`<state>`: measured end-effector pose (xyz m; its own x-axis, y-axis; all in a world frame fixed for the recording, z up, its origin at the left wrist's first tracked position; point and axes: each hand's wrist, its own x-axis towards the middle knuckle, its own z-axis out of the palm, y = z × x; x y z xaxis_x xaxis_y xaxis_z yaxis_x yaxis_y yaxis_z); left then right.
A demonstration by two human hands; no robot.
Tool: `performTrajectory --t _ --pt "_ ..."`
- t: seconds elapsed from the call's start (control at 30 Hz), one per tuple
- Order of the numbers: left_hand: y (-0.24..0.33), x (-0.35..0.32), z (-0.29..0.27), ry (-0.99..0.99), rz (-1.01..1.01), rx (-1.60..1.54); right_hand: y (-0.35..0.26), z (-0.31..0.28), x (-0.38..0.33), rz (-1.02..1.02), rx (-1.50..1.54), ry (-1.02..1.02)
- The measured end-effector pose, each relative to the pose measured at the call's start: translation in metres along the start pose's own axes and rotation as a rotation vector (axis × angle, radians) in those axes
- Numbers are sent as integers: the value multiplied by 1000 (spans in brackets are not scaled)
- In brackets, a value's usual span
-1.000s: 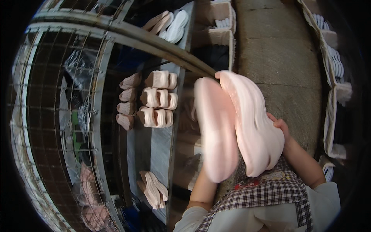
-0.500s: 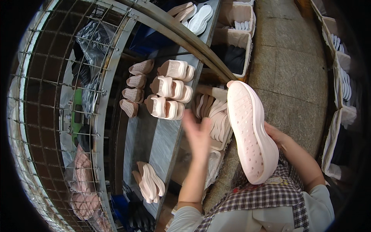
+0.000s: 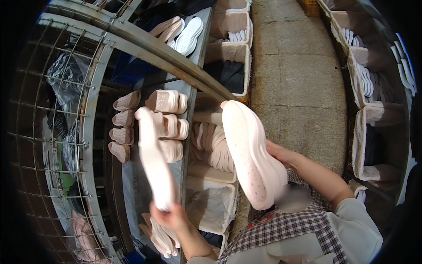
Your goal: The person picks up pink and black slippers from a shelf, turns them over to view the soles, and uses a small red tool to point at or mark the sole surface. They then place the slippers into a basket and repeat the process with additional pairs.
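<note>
Gripping a pale sole (image 3: 156,176) by its near end, the left hand (image 3: 171,216) held it before the smooth grey shelf (image 3: 132,187); the right hand (image 3: 280,154) clasped a perforated sole (image 3: 248,152) — foam-like, wavy-sided. It looked partway done: 3 rows of chunky soles (image 3: 166,101) stood shelved, 2 soles were in hand, and curved soles (image 3: 220,154) crowded a cloth-lined bin (image 3: 215,174)

Pinched by its near end in the left hand (image 3: 170,216), a pale pink shoe sole (image 3: 157,165), narrow-looking and blurred; held by its ridged side in the right hand (image 3: 279,155), a pitted sole (image 3: 246,154), slanting, broad face showing
</note>
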<state>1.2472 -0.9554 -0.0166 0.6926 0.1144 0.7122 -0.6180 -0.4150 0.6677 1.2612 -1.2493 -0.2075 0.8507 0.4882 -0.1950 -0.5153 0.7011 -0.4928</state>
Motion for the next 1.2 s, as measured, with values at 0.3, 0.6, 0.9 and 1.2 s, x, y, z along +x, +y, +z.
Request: performTrajectory --t 0.3,0.6,0.9,1.2 --pt "57 -57 90 -873 75 -42 12 -31 -16 11 72 105" --pt "-73 -115 130 -394 -970 -325 25 -68 -27 51 -49 191" --pt "-258 -185 150 -599 -1699 -331 90 -92 74 47 -657 380" --pt "-491 -154 44 -466 -977 411 232 -88 287 -195 -834 470"
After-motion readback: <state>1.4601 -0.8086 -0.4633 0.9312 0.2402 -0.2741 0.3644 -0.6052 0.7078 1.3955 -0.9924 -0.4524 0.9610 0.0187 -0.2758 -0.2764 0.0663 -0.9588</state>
